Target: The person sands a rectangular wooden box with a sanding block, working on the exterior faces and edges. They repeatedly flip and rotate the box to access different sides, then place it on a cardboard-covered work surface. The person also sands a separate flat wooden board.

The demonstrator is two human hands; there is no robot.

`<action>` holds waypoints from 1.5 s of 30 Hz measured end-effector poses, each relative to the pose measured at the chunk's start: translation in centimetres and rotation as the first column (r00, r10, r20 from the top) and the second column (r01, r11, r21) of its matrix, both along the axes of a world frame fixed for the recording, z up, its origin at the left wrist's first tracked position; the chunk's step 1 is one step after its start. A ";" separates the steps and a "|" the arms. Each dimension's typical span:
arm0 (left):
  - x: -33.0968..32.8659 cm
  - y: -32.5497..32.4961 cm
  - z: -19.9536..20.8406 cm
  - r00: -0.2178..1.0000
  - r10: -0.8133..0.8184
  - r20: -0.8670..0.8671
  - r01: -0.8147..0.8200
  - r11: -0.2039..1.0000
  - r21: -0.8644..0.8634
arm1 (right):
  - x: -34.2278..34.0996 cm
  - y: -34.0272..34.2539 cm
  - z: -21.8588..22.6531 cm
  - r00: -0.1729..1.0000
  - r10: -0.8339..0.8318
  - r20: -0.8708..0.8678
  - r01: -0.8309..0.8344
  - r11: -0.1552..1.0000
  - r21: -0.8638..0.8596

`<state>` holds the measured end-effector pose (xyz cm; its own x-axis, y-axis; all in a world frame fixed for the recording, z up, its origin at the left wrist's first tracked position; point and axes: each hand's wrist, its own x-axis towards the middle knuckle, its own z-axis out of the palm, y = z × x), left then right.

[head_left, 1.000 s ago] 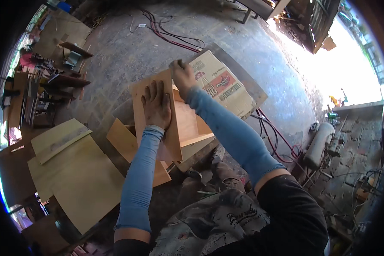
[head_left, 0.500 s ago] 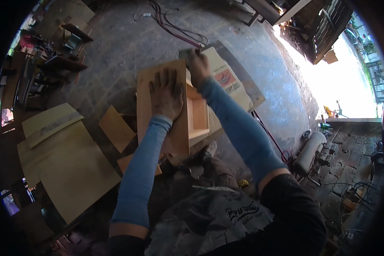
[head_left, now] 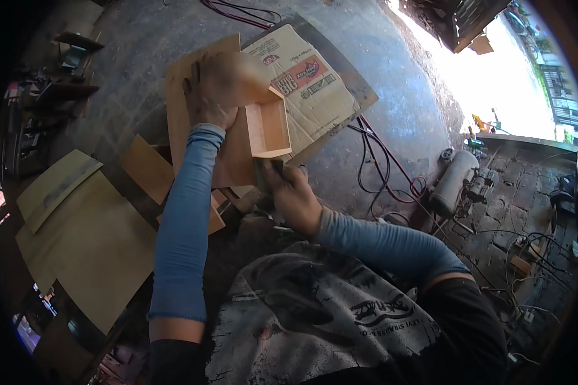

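Note:
A light brown wooden panel stands against the left side of an open shallow wooden box, which shows a pale inside. On the panel's face my left hand lies flat with its fingers apart; a blurred patch hides part of that hand. At the panel's near right edge, just below the box, my right hand is closed around a small dark block, which looks like a sanding block. My fingers cover much of the block.
Flattened printed cardboard lies under the box on a dark board. Thin wooden sheets and smaller panels are at the left. Hoses run across the floor towards a grey cylindrical tank on the right.
My right hand has come from the panel's far end to its near end with the dark block. My left hand stays flat on the panel. The whole view has shifted.

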<state>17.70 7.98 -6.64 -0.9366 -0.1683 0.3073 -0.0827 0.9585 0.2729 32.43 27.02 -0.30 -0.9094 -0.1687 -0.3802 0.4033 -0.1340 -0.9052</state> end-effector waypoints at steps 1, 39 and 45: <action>-0.9 0.1 0.2 1.000 -0.004 -0.016 0.004 1.000 -0.001 | -0.7 -0.4 -0.4 0.998 -0.025 -0.064 0.026 1.000 0.011; -0.9 2.1 1.5 0.997 -0.024 0.073 0.029 0.997 -0.074 | -12.8 8.7 -3.7 -0.191 0.969 0.159 0.697 0.020 0.717; -0.8 1.5 0.6 0.987 -0.158 0.042 0.162 0.979 -0.121 | -10.5 14.0 -0.6 -0.305 0.942 -0.138 -0.012 0.141 0.990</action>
